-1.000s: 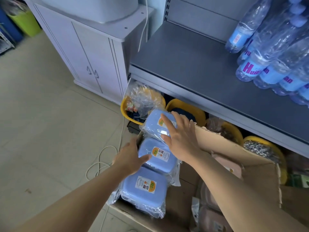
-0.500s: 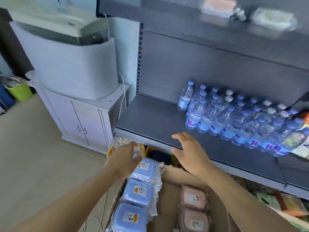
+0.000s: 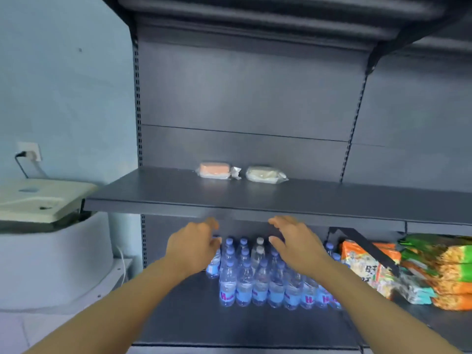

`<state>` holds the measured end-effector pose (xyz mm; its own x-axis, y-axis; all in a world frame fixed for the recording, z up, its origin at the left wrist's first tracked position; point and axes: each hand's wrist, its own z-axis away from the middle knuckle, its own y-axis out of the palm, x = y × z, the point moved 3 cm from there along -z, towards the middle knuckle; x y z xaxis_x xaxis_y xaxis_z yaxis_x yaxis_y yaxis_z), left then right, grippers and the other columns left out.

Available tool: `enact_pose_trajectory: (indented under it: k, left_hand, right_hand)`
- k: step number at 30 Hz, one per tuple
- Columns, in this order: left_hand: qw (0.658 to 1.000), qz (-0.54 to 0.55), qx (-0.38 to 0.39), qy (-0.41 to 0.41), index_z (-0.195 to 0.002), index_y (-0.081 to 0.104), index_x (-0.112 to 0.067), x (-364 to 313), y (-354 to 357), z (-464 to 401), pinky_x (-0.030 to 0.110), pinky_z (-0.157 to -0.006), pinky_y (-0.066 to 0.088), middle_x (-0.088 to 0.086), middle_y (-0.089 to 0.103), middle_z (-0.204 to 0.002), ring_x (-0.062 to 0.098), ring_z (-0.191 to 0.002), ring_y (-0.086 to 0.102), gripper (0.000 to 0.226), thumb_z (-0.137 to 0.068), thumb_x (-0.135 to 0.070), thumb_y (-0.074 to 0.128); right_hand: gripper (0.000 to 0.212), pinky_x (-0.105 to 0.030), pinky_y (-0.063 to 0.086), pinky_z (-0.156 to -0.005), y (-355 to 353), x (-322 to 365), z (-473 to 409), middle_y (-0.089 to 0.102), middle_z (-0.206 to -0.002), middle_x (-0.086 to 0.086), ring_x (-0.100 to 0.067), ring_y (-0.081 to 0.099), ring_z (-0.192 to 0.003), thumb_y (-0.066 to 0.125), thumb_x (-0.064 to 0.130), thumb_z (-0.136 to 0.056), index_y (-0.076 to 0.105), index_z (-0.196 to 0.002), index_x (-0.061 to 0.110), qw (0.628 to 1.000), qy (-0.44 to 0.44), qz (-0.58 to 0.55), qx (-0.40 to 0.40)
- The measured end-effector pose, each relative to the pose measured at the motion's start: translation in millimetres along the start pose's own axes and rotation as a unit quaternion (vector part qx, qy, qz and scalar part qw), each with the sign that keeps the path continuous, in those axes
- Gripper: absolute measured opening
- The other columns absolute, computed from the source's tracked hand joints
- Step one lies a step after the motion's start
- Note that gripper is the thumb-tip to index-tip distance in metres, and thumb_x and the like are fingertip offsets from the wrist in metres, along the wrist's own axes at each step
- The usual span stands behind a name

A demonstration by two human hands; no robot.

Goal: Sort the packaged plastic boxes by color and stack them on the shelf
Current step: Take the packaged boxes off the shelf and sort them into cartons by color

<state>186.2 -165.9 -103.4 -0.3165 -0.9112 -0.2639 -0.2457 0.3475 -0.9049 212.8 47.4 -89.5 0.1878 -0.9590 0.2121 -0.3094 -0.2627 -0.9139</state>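
Two wrapped plastic boxes lie side by side at the back of the grey middle shelf: a pink box on the left and a cream box to its right. Both my hands hover just under that shelf's front edge, in front of the water bottles. My left hand has loosely curled fingers and holds nothing. My right hand is open, fingers spread, also holding nothing. The blue boxes and the carton are out of view.
Several water bottles stand packed on the lower shelf. Snack packs are stacked at the right beside a black bracket. A white appliance stands at the left, below a wall socket.
The view has swung up from the carton of blue boxes to the shelves. Both hands left the blue boxes and rose, empty, to just below the middle shelf.
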Motion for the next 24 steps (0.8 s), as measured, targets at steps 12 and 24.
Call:
enact_pose_trajectory:
  k: [12, 24]
  left_hand:
    - [0.999, -0.006, -0.044, -0.011, -0.128, 0.045, -0.026, -81, 5, -145, 0.035, -0.088, 0.046, 0.000, 0.061, -0.121, 0.026, -0.113, 0.055, 0.036, -0.095, -0.038, 0.047]
    - [0.991, -0.079, -0.074, -0.075, -0.125, 0.047, -0.024, -73, 31, -298, 0.035, -0.087, 0.045, 0.000, 0.057, -0.125, 0.025, -0.114, 0.053, 0.035, -0.093, -0.037, 0.049]
  right_hand:
    - [0.044, -0.038, 0.047, -0.091, -60, -128, -112, 0.049, -0.132, -0.004, -0.023, 0.053, -0.115, 0.052, 0.030, -0.095, 0.043, -0.136, 0.018, 0.999, -0.021, 0.010, -0.048]
    - [0.051, -0.039, 0.044, -0.094, -26, -180, -291, 0.040, -0.136, -0.004, -0.028, 0.046, -0.121, 0.052, 0.034, -0.094, 0.034, -0.139, 0.019, 0.995, -0.096, 0.019, -0.012]
